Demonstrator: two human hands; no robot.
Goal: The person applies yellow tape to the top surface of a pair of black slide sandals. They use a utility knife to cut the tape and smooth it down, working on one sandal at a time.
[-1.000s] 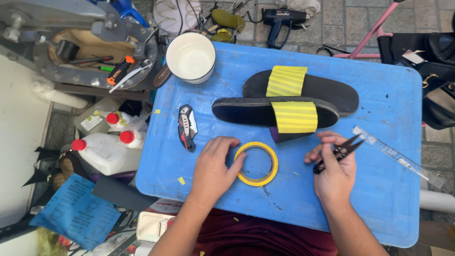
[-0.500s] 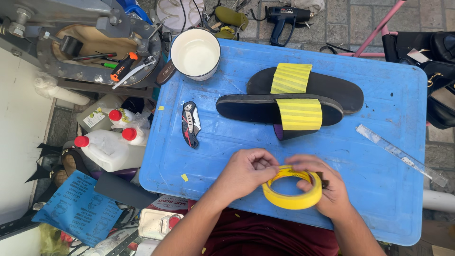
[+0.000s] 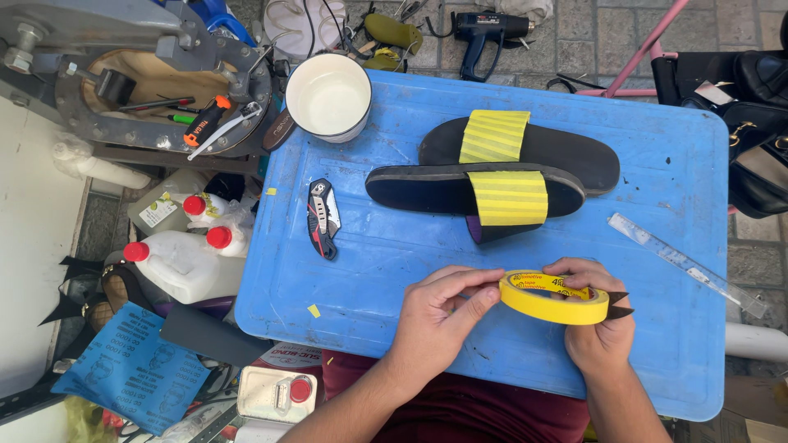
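My right hand holds a roll of yellow tape lifted on edge above the blue table, with dark scissor tips sticking out past its fingers. My left hand pinches the roll's left rim with thumb and forefinger. Beyond the hands lie two black slide sandals, each with a strap wrapped in yellow tape. A folded utility knife lies to the left.
A white pot stands at the table's far left corner. A clear ruler lies at the right. White jugs with red caps and blue sandpaper sit on the floor at left. A heat gun lies beyond the table.
The tape roll lay flat under my left hand; both hands have lifted it off the table and turned it on edge. The scissors stayed in my right hand.
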